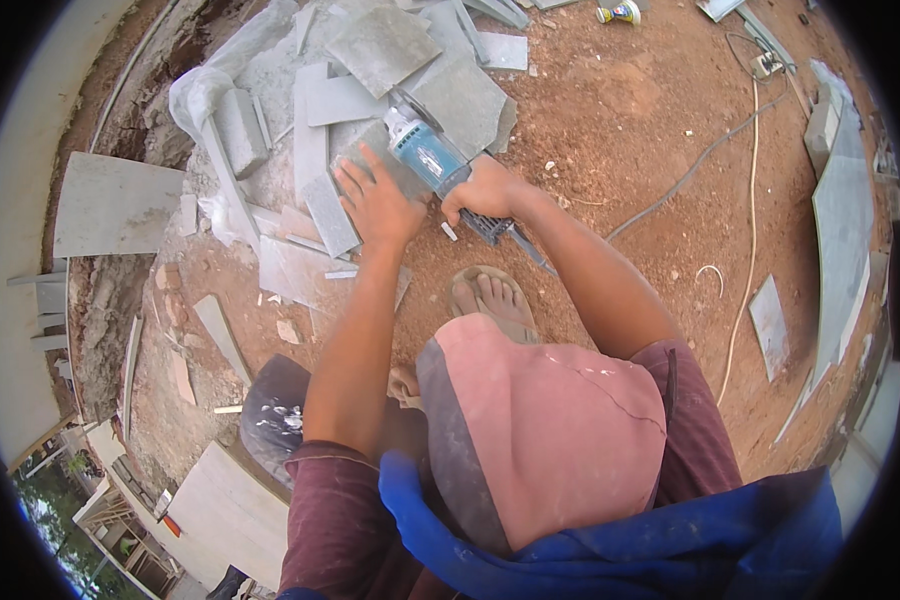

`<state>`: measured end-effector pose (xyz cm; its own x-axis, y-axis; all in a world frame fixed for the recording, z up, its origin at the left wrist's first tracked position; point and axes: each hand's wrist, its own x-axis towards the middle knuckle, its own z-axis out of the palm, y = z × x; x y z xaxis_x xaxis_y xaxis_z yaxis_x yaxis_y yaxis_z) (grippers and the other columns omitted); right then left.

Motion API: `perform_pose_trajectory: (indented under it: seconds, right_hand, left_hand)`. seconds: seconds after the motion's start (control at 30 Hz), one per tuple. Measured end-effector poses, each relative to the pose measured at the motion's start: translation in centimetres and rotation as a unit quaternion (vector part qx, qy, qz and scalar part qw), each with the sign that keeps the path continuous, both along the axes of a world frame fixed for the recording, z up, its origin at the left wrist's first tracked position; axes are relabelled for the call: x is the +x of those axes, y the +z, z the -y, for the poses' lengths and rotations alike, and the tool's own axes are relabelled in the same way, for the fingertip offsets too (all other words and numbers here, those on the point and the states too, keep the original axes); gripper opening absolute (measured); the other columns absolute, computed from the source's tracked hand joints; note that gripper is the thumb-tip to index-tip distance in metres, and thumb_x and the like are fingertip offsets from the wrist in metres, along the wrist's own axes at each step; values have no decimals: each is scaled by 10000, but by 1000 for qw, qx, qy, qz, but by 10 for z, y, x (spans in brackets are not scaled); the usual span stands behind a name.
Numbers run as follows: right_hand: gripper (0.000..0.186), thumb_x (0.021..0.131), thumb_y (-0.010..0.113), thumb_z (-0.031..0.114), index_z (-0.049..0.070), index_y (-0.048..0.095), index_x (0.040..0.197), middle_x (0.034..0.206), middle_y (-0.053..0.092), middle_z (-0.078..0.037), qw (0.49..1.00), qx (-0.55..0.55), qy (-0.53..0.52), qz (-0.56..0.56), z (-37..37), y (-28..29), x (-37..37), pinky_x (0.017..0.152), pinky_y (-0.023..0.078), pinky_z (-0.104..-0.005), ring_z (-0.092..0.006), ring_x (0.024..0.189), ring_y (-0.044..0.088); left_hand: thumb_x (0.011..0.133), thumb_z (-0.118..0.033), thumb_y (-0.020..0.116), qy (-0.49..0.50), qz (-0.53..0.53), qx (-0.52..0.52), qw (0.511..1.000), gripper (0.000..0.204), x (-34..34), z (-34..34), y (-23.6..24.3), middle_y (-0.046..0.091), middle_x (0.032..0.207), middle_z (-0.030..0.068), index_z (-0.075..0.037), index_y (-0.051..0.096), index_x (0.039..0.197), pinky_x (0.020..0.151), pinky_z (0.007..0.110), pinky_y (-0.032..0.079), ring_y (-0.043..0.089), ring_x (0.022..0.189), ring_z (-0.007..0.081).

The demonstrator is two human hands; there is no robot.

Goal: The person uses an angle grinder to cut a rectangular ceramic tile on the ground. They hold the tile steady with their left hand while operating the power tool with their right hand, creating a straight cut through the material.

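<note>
My right hand (488,190) grips the rear body of a blue angle grinder (426,156), whose metal head points away and to the left over grey tile pieces. The grinder's disc is hard to make out from above. My left hand (385,210) is spread with its fingers apart on a grey stone tile (408,183), just left of the grinder. Nothing is held in that hand. Whether the grinder touches the tile cannot be told. Several cut slabs and narrow strips, such as a long strip (328,210), lie around my left hand.
A grey cord (670,190) runs from the grinder across red soil to an outlet box (766,65). A pale cable (753,250) crosses the right side. Large slabs (842,230) lean at far right; another slab (120,205) lies left. My sandaled foot (495,298) is close below the grinder.
</note>
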<state>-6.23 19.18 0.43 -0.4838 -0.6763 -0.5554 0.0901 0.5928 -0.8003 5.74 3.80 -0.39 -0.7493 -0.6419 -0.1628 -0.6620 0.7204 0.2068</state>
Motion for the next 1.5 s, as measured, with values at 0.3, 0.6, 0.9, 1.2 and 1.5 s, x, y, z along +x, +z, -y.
perform_pose_trajectory:
  seconds: [0.3, 0.6, 0.9, 1.2, 1.5]
  right_hand:
    - [431, 523, 853, 275, -74, 731, 746, 875, 751, -218, 999, 33, 5, 3, 2, 5, -1, 682, 556, -378, -298, 758, 692]
    - [442, 523, 851, 276, -83, 729, 752, 869, 750, -222, 1000, 9, 6, -14, 0, -6, 0, 688, 556, -380, -301, 756, 689]
    - [398, 533, 844, 247, -69, 731, 748, 870, 749, -203, 1000, 10, 6, 17, -5, 0, 1, 684, 546, -373, -286, 755, 680]
    - [343, 547, 848, 240, -39, 751, 722, 825, 759, -186, 1000, 19, 11, 10, -5, 13, 2, 683, 555, -361, -270, 743, 701]
    - [376, 539, 853, 247, -52, 747, 740, 855, 759, -199, 1000, 18, 15, 11, -11, 11, 4, 689, 563, -362, -280, 750, 707]
  left_hand:
    - [767, -318, 859, 2, 5, -4, 1000, 1284, -1, 0, -1, 143, 1690, 415, -27, 25, 1698, 1273, 626, 204, 90, 1607, 547]
    - [771, -323, 861, 5, 5, 1, 1000, 1285, -1, 0, 0, 125, 1698, 408, -36, 22, 1700, 1274, 623, 205, 88, 1609, 545]
    - [806, -445, 871, 7, 35, 12, 999, 1313, -3, -1, 5, 67, 1719, 384, -40, 3, 1703, 1287, 618, 173, 40, 1624, 512]
    - [805, -444, 865, 11, 49, 5, 999, 1309, -4, -1, 4, 67, 1719, 382, -43, 3, 1704, 1289, 612, 173, 41, 1625, 511]
    - [792, -450, 873, 3, 34, -10, 999, 1316, -2, 1, -1, 96, 1709, 392, -41, 16, 1703, 1278, 621, 204, 72, 1618, 521]
